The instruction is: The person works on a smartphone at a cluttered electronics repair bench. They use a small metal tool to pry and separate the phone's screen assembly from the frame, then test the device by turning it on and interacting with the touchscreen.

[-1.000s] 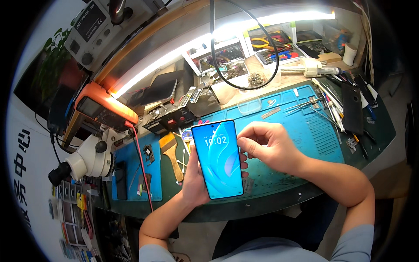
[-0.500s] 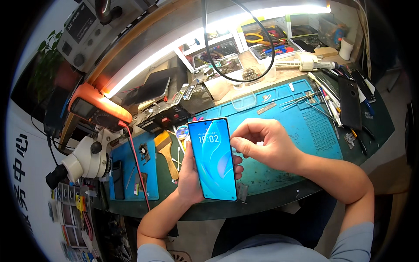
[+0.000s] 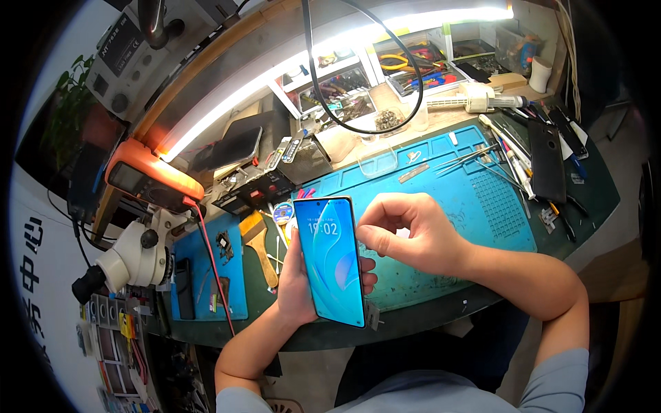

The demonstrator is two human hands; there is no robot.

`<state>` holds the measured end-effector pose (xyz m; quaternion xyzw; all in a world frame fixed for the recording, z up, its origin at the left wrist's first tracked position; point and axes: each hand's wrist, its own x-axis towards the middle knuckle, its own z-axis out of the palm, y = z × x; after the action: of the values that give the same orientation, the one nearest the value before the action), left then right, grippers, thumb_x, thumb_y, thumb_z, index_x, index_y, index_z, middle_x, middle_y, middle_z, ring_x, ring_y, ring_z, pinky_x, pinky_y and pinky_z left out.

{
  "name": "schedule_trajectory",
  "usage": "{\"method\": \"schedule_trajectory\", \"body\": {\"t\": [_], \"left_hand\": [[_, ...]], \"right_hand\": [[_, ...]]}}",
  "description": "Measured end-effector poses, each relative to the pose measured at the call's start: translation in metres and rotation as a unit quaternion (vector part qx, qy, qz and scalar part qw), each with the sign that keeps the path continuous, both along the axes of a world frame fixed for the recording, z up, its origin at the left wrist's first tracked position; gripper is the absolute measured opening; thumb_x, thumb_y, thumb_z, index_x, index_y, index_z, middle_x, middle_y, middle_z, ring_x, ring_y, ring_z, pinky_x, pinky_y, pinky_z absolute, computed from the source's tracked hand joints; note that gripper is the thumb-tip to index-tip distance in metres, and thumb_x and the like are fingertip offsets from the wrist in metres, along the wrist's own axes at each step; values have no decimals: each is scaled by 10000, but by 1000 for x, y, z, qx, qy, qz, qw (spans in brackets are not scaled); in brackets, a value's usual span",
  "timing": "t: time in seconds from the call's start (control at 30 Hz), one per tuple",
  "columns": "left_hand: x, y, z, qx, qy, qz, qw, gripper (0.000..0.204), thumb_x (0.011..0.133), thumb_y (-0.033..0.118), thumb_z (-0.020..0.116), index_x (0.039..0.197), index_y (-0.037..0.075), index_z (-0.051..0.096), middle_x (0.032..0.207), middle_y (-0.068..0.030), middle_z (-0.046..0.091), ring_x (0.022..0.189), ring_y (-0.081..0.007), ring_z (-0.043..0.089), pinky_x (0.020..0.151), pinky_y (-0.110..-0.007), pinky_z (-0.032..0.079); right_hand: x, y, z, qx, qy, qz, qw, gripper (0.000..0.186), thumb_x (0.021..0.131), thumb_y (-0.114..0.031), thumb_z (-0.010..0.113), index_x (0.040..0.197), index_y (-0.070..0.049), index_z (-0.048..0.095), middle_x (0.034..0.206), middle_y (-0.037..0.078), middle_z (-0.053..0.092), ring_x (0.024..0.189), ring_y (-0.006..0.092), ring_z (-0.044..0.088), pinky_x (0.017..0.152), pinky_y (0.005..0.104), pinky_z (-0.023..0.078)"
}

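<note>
My left hand [image 3: 295, 294] is wrapped round a smartphone [image 3: 332, 265], its thumb along the left edge and fingertips showing past the right edge. The phone is tilted slightly, its lit screen showing a blue lock screen with a clock. My right hand [image 3: 413, 234] is closed beside the phone's upper right edge, thumb and forefinger brought together close to that edge. Whether they touch the phone or pinch something small, I cannot make out. Beneath both hands lies a blue work mat [image 3: 441, 275].
A brush [image 3: 259, 251] and a solder wick spool [image 3: 282, 213] lie left of the phone. Further left are a microscope [image 3: 134, 255] and an orange multimeter [image 3: 155, 175]. Tweezers [image 3: 461, 160] and a dark phone back [image 3: 547, 162] lie right. A black cable [image 3: 313, 69] hangs overhead.
The phone and left hand have shifted slightly down and left in the picture, and the screen has dimmed a little. The right hand stays by the phone's edge. The view has shifted slightly.
</note>
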<state>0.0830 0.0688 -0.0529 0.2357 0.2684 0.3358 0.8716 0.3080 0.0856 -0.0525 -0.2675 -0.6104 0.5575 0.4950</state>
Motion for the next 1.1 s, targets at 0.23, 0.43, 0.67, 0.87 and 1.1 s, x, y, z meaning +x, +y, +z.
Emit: {"method": "schedule_trajectory", "body": {"t": [0.23,0.43,0.67,0.87,1.1], "left_hand": [[-4,-1,-5,10,-15,-5,1000,878,929,786,181,1349,107,545,1110,-234,680,931,-395,686,829,-507,554],[-6,3,-7,52,-17,-33,998,849,943,766,181,1354,118,546,1112,-248,678,950,-417,682,843,-524,550],[-12,1,-10,67,-41,-47,996,846,938,772,192,1349,128,555,1111,-255,677,984,-424,676,853,-551,542],[-13,1,-12,90,-12,-47,995,887,905,812,202,1294,110,579,1059,-241,682,937,-415,688,834,-546,556],[-15,4,-20,104,-96,-76,987,968,899,825,156,1383,61,500,1157,-271,654,1026,-442,667,906,-525,544]], "right_hand": [[-1,-1,0,7,14,14,1000,131,940,-123,681,926,6,674,812,20,697,696,31,587,606,212,484],[2,-4,1,17,17,22,999,136,936,-127,687,907,5,675,795,18,683,698,37,592,617,213,490],[0,-5,5,63,31,34,997,139,933,-129,693,898,4,679,784,19,674,680,36,591,600,200,485],[-1,-6,5,91,29,35,995,126,933,-119,688,899,3,681,773,25,677,670,35,596,583,197,481],[-1,-7,7,114,27,32,993,121,929,-113,688,896,3,681,755,27,678,649,35,592,565,197,473]]}}
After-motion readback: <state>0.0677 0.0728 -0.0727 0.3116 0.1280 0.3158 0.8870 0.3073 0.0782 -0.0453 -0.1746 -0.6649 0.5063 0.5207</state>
